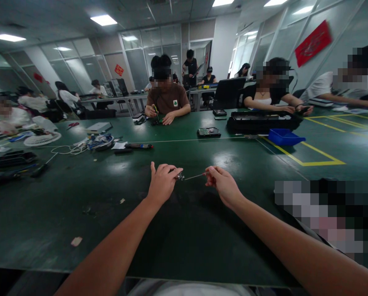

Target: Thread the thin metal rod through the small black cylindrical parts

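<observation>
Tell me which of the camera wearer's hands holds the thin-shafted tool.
The right hand: it grips the thin-shafted tool, while the left hand holds a small metallic part instead.

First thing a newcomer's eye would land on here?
Probably the bare hands at the centre, over the green table: the left hand holds a small shiny part, and the right hand a thin-shafted tool pointed towards it. After that, likely the bright blue tray further back on the table's right, and the red banner on the wall at upper right.
</observation>
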The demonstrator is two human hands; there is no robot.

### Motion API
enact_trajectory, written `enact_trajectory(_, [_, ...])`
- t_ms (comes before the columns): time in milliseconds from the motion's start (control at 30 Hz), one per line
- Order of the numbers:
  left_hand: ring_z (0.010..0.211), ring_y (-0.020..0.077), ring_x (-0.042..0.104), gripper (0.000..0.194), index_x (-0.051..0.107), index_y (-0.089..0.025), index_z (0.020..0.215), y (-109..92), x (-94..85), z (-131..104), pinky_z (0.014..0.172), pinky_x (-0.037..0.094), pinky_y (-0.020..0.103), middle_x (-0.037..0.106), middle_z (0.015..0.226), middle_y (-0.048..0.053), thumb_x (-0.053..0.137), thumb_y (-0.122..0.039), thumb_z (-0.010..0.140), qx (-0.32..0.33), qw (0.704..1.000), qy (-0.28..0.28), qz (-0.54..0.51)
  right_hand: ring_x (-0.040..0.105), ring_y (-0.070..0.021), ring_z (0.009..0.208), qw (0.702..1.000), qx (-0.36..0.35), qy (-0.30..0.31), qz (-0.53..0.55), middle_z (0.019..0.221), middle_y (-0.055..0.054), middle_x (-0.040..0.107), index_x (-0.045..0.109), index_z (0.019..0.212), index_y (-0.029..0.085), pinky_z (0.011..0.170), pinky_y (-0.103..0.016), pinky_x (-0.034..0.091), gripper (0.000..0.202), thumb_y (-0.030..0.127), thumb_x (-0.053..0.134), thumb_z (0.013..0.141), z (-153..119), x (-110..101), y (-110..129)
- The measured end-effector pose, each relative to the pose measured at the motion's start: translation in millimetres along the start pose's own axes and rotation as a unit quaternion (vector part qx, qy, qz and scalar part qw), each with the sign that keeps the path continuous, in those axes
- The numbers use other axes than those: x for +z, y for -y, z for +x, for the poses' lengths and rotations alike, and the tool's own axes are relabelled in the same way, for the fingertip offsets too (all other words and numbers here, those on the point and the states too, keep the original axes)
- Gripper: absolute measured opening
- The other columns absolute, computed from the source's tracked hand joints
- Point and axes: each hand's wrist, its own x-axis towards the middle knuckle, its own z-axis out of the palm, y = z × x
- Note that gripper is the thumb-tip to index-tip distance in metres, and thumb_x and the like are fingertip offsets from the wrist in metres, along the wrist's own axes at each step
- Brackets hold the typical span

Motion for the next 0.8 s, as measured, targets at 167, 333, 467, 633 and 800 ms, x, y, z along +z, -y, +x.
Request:
enact_trajectory(167, [0.115,0.0260,0.054,0.036,0.063,-0.032,0.123,5.3,7.4,-0.8,0.114,0.010,0.070,0.067,0.117,0.003,0.059,-0.018,0.091,-0.017,0.999,0.039,-0.031,0.048,-0.0123,0.058,1.000,-0.011,-0.005,-0.018,0.068,0.001,0.054,0.062,0.083,0.020,0.058,-0.029,0.049,0.031,0.051,0.061,0.081,-1.1,1.3,1.1])
enact_trajectory(333, [0.114,0.0262,0.055,0.031,0.062,-0.025,0.120,4.7,10.8,-0.3,0.114,0.024,0.062,0.065,0.119,0.006,0.063,-0.025,0.089,-0.047,0.992,0.056,-0.104,0.049,-0.0130,0.057,0.999,-0.034,-0.024,-0.033,0.066,0.002,0.053,0.061,0.083,0.021,0.059,-0.030,0.049,0.032,0.052,0.060,0.083,0.3,0.4,0.2])
enact_trajectory(467, [0.106,0.0233,0.059,0.024,0.060,-0.017,0.113,-0.3,9.3,0.3,0.098,0.047,0.042,0.063,0.116,0.009,0.061,-0.023,0.090,-0.094,0.975,0.055,-0.196,0.049,-0.0131,0.058,0.995,-0.074,-0.069,-0.011,0.065,0.003,0.053,0.061,0.083,0.021,0.062,-0.031,0.050,0.028,0.049,0.064,0.082,2.6,-1.9,2.8])
enact_trajectory(633, [0.113,0.0233,0.058,0.033,0.051,-0.018,0.125,-10.6,7.2,-3.3,0.099,0.046,0.040,0.061,0.122,0.010,0.053,-0.021,0.092,-0.095,0.966,0.073,-0.229,0.054,-0.0140,0.065,0.989,-0.100,-0.111,-0.014,0.074,0.001,0.058,0.063,0.088,0.021,0.067,-0.032,0.053,0.027,0.047,0.067,0.081,3.7,-5.1,8.9])
enact_trajectory(800, [0.091,0.0245,0.063,0.030,0.057,-0.022,0.111,-26.1,7.4,-4.3,0.075,0.050,0.035,0.066,0.102,0.007,0.061,-0.041,0.088,-0.071,0.975,0.156,-0.145,0.055,-0.0140,0.065,0.989,-0.102,-0.107,-0.026,0.075,0.000,0.059,0.064,0.090,0.020,0.066,-0.032,0.053,0.029,0.047,0.066,0.080,3.0,-5.8,10.2])
